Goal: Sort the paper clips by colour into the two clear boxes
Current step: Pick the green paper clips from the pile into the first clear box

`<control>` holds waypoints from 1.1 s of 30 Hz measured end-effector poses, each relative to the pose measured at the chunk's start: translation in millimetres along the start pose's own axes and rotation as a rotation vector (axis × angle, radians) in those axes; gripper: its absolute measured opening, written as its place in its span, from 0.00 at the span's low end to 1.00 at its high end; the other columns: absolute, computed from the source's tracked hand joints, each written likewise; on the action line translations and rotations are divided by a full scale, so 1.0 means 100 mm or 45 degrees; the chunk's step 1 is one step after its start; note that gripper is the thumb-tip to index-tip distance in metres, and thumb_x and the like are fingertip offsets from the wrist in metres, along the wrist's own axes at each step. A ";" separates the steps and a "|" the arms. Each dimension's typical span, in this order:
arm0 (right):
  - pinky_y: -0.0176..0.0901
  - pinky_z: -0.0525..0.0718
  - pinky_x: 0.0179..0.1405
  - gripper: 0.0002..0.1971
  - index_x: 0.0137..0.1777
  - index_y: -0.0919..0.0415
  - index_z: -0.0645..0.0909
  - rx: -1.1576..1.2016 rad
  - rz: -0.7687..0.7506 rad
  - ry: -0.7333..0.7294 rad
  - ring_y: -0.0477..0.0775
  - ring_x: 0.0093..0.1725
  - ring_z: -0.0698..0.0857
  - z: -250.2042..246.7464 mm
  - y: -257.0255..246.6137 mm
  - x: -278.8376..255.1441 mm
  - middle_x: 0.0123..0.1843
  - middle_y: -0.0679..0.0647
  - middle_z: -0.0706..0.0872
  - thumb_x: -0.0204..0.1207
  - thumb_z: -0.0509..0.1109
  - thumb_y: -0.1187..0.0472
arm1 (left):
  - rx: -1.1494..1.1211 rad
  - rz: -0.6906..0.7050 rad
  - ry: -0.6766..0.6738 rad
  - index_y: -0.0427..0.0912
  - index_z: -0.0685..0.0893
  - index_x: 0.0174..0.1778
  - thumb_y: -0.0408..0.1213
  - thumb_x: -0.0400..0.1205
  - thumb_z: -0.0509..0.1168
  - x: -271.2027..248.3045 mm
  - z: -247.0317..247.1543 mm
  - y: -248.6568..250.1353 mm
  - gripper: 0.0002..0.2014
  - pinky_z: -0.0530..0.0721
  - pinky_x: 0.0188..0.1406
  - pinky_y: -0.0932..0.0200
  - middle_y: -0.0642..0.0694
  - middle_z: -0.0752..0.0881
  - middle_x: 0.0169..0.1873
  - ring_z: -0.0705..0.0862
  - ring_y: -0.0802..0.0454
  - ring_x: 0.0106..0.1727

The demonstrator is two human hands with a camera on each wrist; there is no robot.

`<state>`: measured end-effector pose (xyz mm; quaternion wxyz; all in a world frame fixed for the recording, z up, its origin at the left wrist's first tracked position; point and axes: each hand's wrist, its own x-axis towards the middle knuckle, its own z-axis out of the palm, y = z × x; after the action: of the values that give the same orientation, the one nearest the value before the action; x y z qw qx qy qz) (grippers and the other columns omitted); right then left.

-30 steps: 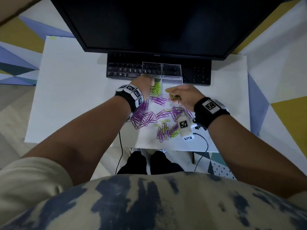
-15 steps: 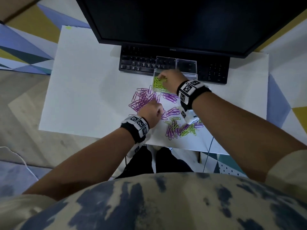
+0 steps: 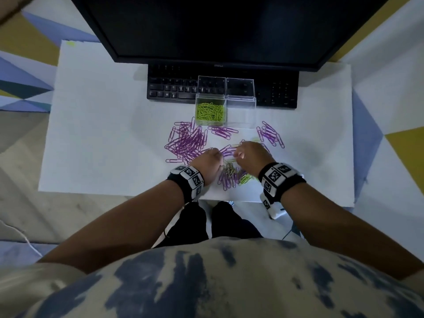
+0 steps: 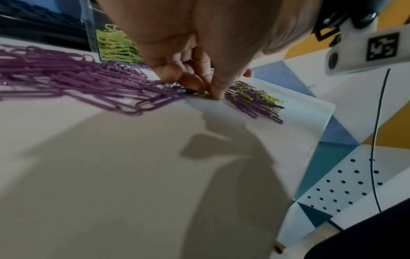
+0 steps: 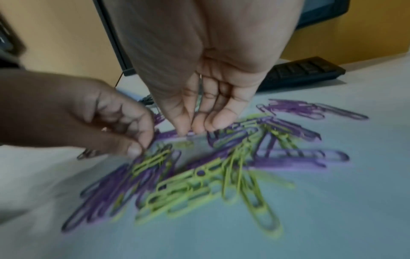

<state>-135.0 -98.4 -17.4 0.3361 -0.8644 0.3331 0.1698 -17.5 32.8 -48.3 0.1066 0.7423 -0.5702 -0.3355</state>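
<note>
Purple and green paper clips lie scattered on the white table (image 3: 96, 134). The left clear box (image 3: 210, 112) holds green clips; the right clear box (image 3: 241, 109) looks empty. A big purple pile (image 3: 187, 142) lies left of centre, and a mixed pile (image 3: 234, 177) sits near the front edge. My left hand (image 3: 207, 162) has curled fingers, and thumb and forefinger (image 5: 133, 149) pinch a green clip (image 5: 153, 161) at the mixed pile. My right hand (image 3: 251, 154) points down, its bunched fingertips (image 5: 195, 127) closing on a clip whose colour I cannot tell.
A black keyboard (image 3: 172, 88) and a dark monitor (image 3: 218, 31) stand right behind the boxes. More purple clips (image 3: 270, 134) lie to the right of my right hand. The table's front edge (image 3: 229, 199) is close to both wrists.
My right hand has come back from the box of green clips to the mixed pile near the front. My left hand has stayed at the pile.
</note>
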 end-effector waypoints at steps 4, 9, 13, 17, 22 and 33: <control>0.48 0.81 0.55 0.09 0.51 0.64 0.86 0.003 -0.054 0.100 0.59 0.54 0.82 0.19 0.07 -0.02 0.53 0.60 0.84 0.73 0.69 0.69 | 0.098 0.033 0.053 0.35 0.77 0.53 0.37 0.83 0.56 0.00 -0.04 0.02 0.10 0.79 0.53 0.51 0.39 0.77 0.53 0.77 0.45 0.53; 0.49 0.77 0.54 0.05 0.47 0.69 0.85 -0.044 -0.090 0.143 0.62 0.58 0.77 0.28 0.12 -0.03 0.51 0.62 0.81 0.74 0.68 0.69 | -0.347 -0.232 0.281 0.36 0.75 0.50 0.31 0.84 0.57 0.04 -0.19 0.08 0.04 0.74 0.34 0.67 0.43 0.81 0.41 0.80 0.50 0.40; 0.51 0.80 0.50 0.03 0.41 0.69 0.82 0.068 -0.077 0.125 0.64 0.51 0.80 0.32 0.12 -0.02 0.46 0.64 0.82 0.69 0.71 0.70 | -0.674 -0.327 0.278 0.39 0.74 0.51 0.30 0.85 0.55 0.08 -0.20 0.09 0.04 0.78 0.36 0.63 0.46 0.82 0.36 0.83 0.48 0.38; 0.44 0.82 0.42 0.06 0.46 0.67 0.82 0.448 0.141 0.186 0.58 0.42 0.83 0.21 0.09 -0.05 0.42 0.59 0.85 0.71 0.67 0.70 | -1.041 -0.457 0.175 0.39 0.80 0.42 0.27 0.84 0.50 0.11 -0.17 0.06 0.14 0.79 0.41 0.54 0.46 0.79 0.26 0.80 0.49 0.33; 0.37 0.80 0.30 0.13 0.46 0.60 0.83 0.958 0.311 0.129 0.49 0.32 0.78 -0.03 0.16 -0.05 0.37 0.52 0.81 0.74 0.58 0.71 | -0.578 -0.338 0.045 0.41 0.79 0.46 0.37 0.84 0.57 0.11 -0.16 0.10 0.07 0.77 0.35 0.58 0.49 0.81 0.35 0.78 0.53 0.34; 0.39 0.77 0.44 0.09 0.51 0.61 0.81 0.556 0.300 0.237 0.48 0.44 0.81 -0.16 0.21 0.18 0.44 0.49 0.82 0.74 0.70 0.59 | 0.126 -0.041 -0.124 0.38 0.75 0.52 0.37 0.83 0.56 0.19 -0.09 0.08 0.07 0.81 0.50 0.48 0.40 0.80 0.47 0.79 0.46 0.46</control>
<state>-135.3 -129.4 -25.3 0.4605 -0.7385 0.4897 0.0515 -15.9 10.2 -44.0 0.0366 0.7385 -0.5786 -0.3442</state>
